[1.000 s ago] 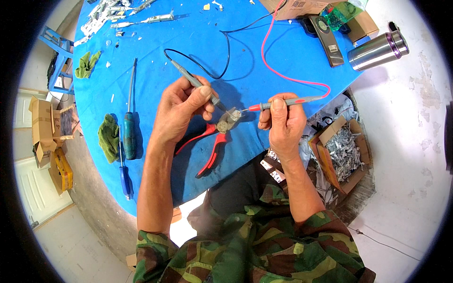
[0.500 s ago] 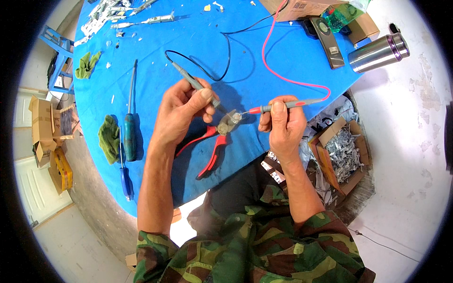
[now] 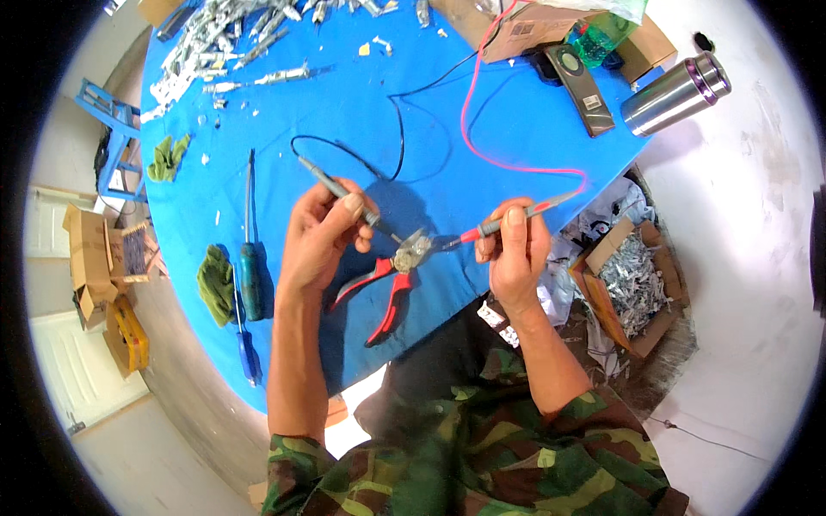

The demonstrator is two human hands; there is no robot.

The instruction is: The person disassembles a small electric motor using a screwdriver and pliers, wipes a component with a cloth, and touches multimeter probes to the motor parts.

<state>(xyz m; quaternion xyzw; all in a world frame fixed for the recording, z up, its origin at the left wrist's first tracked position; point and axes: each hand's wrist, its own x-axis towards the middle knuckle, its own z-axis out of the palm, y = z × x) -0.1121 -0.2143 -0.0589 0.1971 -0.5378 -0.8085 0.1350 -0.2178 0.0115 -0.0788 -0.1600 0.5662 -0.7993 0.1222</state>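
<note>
My left hand (image 3: pixel 314 230) pinches a grey test probe (image 3: pixel 323 178) with a black lead (image 3: pixel 401 138), its tip slanting down toward the pliers' jaws. In my right hand (image 3: pixel 518 267) is a red-and-grey test probe (image 3: pixel 471 235) on a red lead (image 3: pixel 465 120), its tip pointing left, close to the same jaws. Between the hands lies a pair of pliers (image 3: pixel 403 261) with red-and-black handles spread toward me. At its jaws sits a small, shiny, whitish part (image 3: pixel 419 239), too small to make out. Whether either tip touches it, I cannot tell.
Two screwdrivers, one green-handled (image 3: pixel 250 288) and one blue-handled (image 3: pixel 247 357), lie left beside a green cloth (image 3: pixel 216 284). Silvery parts (image 3: pixel 206 52) are heaped at the far left. A steel flask (image 3: pixel 671 96) and a cardboard box (image 3: pixel 525 34) stand far right. A carton of scraps (image 3: pixel 632 284) is below.
The view has shifted, so the table and its things appear lower. The red probe's tip seems slightly farther from the shiny part. Both hands keep their probes.
</note>
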